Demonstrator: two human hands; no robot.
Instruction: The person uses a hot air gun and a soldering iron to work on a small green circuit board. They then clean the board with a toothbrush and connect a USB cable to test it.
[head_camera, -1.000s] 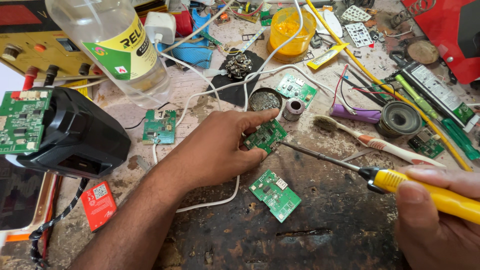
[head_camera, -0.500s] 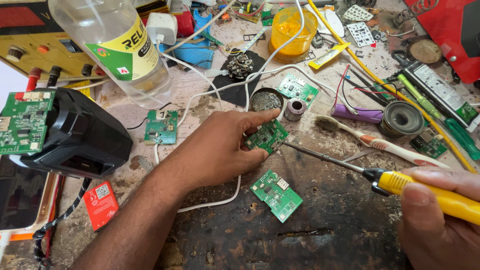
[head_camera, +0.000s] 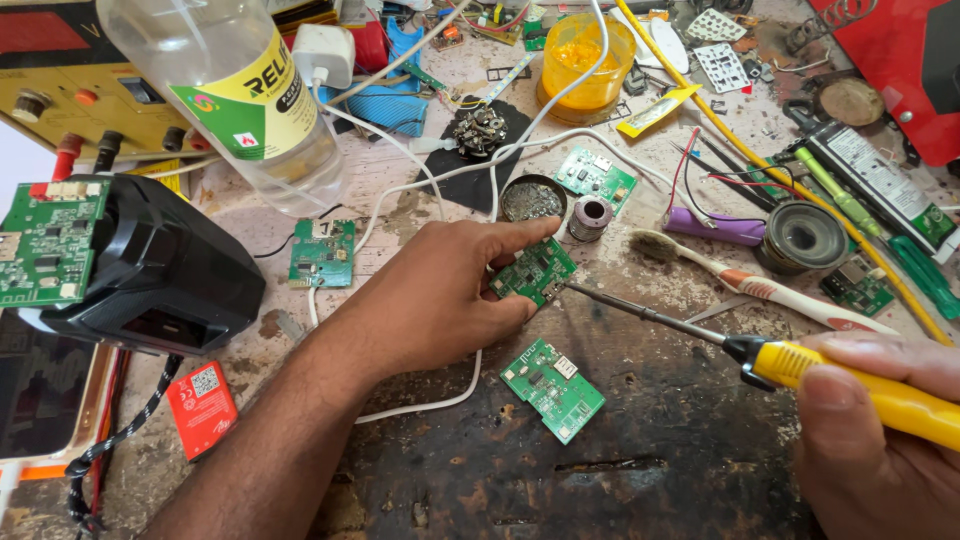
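Observation:
My left hand (head_camera: 440, 290) pinches a small green circuit board (head_camera: 535, 271) between thumb and fingers, holding it against the worn workbench. My right hand (head_camera: 880, 440) grips the yellow handle of a soldering iron (head_camera: 850, 385) at the lower right. The iron's thin metal tip (head_camera: 590, 294) touches the right edge of that held board. A second green circuit board (head_camera: 553, 390) lies flat just below the held one, untouched.
A plastic bottle (head_camera: 240, 90) and a black device (head_camera: 160, 265) with a green board on it stand at left. Another board (head_camera: 322, 253), a solder tin (head_camera: 532, 200), a toothbrush (head_camera: 760, 285), a purple cell (head_camera: 712, 227), white cables and an orange jar (head_camera: 585, 55) crowd the back.
The iron's tip has moved a little left, up to the edge of the held board. My left hand has kept its grip in place.

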